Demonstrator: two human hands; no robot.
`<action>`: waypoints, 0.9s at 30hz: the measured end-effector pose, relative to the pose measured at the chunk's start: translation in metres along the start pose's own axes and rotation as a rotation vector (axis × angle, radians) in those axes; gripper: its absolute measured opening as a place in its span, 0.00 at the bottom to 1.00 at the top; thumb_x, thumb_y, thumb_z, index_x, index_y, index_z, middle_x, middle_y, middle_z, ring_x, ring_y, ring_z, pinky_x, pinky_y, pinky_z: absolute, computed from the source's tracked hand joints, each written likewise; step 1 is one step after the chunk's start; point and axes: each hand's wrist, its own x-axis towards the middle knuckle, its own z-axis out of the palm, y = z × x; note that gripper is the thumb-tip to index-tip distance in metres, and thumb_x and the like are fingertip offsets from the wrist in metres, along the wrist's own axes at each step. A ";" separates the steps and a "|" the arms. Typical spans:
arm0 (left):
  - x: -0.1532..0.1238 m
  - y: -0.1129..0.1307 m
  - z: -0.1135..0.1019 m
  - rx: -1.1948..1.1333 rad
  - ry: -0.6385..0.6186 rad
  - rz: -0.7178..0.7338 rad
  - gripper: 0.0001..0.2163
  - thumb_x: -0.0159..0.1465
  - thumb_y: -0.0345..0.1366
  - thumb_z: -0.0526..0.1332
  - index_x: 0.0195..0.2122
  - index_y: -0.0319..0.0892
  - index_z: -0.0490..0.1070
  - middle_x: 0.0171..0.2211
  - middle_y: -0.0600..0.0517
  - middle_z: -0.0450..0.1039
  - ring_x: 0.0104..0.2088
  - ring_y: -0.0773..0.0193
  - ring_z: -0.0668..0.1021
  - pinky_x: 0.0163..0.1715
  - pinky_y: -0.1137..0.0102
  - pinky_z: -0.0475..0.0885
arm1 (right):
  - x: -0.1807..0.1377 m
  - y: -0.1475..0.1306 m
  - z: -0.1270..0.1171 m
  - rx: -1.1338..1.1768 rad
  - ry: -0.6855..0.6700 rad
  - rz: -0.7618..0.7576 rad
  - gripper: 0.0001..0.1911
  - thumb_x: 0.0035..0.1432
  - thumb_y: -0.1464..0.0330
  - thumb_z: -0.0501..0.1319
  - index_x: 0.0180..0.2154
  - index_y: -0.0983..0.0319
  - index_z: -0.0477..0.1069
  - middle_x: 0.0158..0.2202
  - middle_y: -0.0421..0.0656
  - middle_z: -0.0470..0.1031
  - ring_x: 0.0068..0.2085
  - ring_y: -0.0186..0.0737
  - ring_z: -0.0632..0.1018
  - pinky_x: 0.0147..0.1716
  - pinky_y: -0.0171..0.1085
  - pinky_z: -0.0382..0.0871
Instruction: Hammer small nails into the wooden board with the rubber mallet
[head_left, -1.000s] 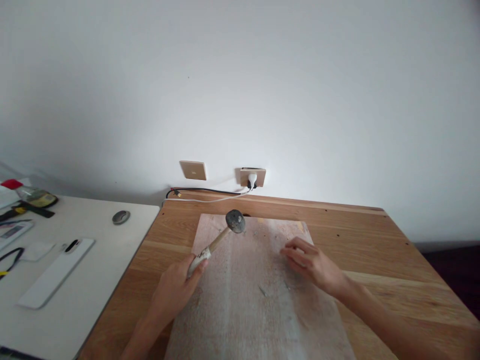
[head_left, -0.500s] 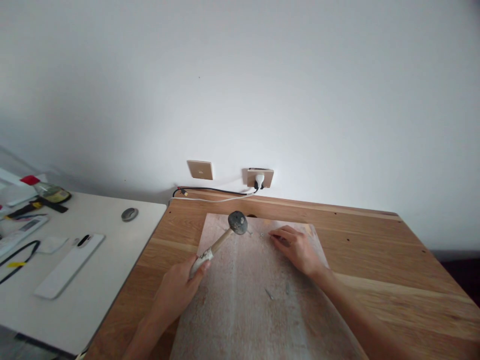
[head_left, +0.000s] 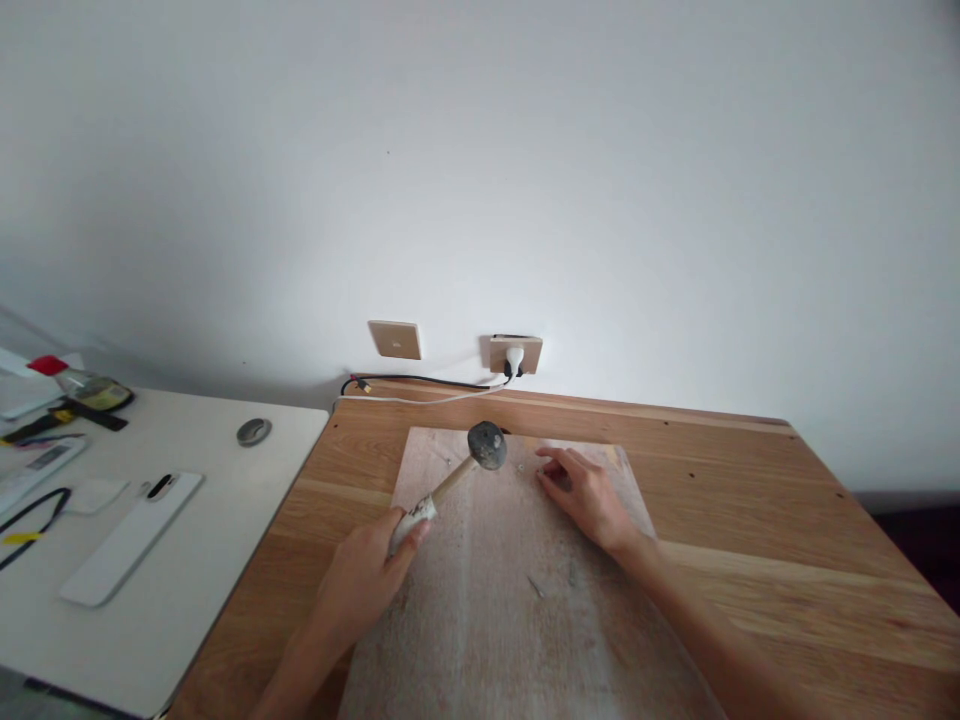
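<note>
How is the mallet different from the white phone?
The mallet has a rounded head on a stick handle, while the white phone is a flat slab. The mallet is held in the left hand; the white phone lies on the white table. The mallet mixes dark grey, tan and white; the white phone has just a black patch on white. Both are longer than wide.

Mallet [head_left: 454, 482]: dark head, pale handle; gripped in left hand [head_left: 367, 565], head toward board's [head_left: 465, 620] far edge.
Right hand [head_left: 589, 492]: fingers bent, near board's far right corner; contents unclear.
Board: flat on wooden tabletop [head_left: 757, 520], short of far edge.
Slim metal piece [head_left: 535, 587]: lying on board.
</note>
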 end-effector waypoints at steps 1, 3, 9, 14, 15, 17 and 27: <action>0.001 0.004 0.000 0.005 -0.008 0.007 0.19 0.76 0.51 0.50 0.38 0.46 0.73 0.34 0.47 0.82 0.39 0.52 0.84 0.37 0.68 0.68 | 0.000 0.000 0.000 0.001 0.003 0.006 0.15 0.62 0.70 0.61 0.50 0.58 0.78 0.37 0.44 0.82 0.36 0.42 0.83 0.42 0.40 0.80; 0.003 0.013 0.001 0.024 -0.027 0.021 0.19 0.76 0.51 0.49 0.38 0.45 0.72 0.33 0.48 0.81 0.38 0.52 0.84 0.36 0.68 0.67 | 0.000 -0.002 0.000 0.005 0.008 0.018 0.16 0.61 0.70 0.61 0.50 0.58 0.77 0.36 0.43 0.82 0.35 0.41 0.83 0.41 0.40 0.80; 0.012 0.033 0.008 0.085 -0.054 0.100 0.20 0.76 0.53 0.48 0.38 0.45 0.70 0.32 0.47 0.80 0.39 0.50 0.83 0.36 0.66 0.65 | 0.001 -0.010 -0.001 0.045 0.014 0.070 0.15 0.60 0.69 0.59 0.48 0.58 0.76 0.34 0.42 0.83 0.33 0.41 0.83 0.38 0.38 0.78; 0.012 0.035 0.013 0.091 -0.077 0.095 0.20 0.76 0.53 0.48 0.39 0.46 0.70 0.32 0.47 0.79 0.39 0.51 0.83 0.36 0.66 0.64 | 0.002 -0.015 -0.003 0.062 0.024 0.085 0.13 0.58 0.69 0.59 0.44 0.58 0.76 0.33 0.42 0.83 0.33 0.42 0.82 0.37 0.37 0.76; 0.012 0.034 0.014 0.088 -0.078 0.090 0.20 0.76 0.53 0.48 0.39 0.46 0.70 0.32 0.47 0.79 0.39 0.51 0.83 0.36 0.66 0.65 | 0.002 -0.015 -0.003 0.066 0.026 0.087 0.12 0.58 0.68 0.60 0.44 0.58 0.76 0.33 0.42 0.82 0.32 0.41 0.82 0.37 0.37 0.76; 0.011 0.032 0.015 0.078 -0.072 0.086 0.20 0.76 0.53 0.48 0.39 0.45 0.70 0.32 0.47 0.79 0.39 0.51 0.83 0.37 0.66 0.65 | 0.002 -0.015 -0.002 0.074 0.035 0.096 0.13 0.59 0.67 0.60 0.45 0.58 0.76 0.31 0.42 0.82 0.31 0.41 0.82 0.36 0.37 0.76; 0.012 0.031 0.015 0.074 -0.060 0.095 0.21 0.76 0.54 0.47 0.41 0.45 0.71 0.34 0.46 0.81 0.41 0.49 0.84 0.39 0.65 0.67 | 0.000 -0.016 0.004 0.069 0.080 0.116 0.15 0.59 0.66 0.60 0.46 0.59 0.77 0.30 0.41 0.81 0.30 0.40 0.81 0.35 0.36 0.76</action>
